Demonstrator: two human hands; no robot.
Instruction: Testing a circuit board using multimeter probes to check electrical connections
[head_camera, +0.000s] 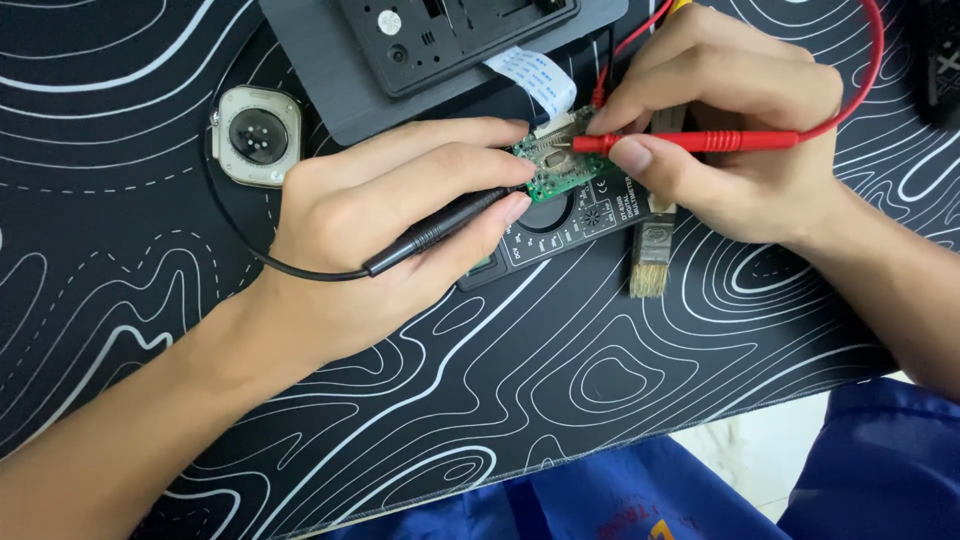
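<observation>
My left hand (390, 230) grips a black test probe (440, 228) like a pen, its tip at a small green circuit board (556, 160). My right hand (730, 120) pinches a red test probe (700, 141), whose tip touches the same board from the right. The board lies on top of a black multimeter (560, 225), mostly hidden under my fingers. A red lead (872, 60) and a black lead (235, 235) curve away from the probes.
A square watch case (257, 135) lies face down at the upper left. A dark device with a white ribbon cable (535, 78) sits on a grey plate at the top. A small brush (652, 260) lies right of the meter. Blue cloth (880, 470) shows below the mat's edge.
</observation>
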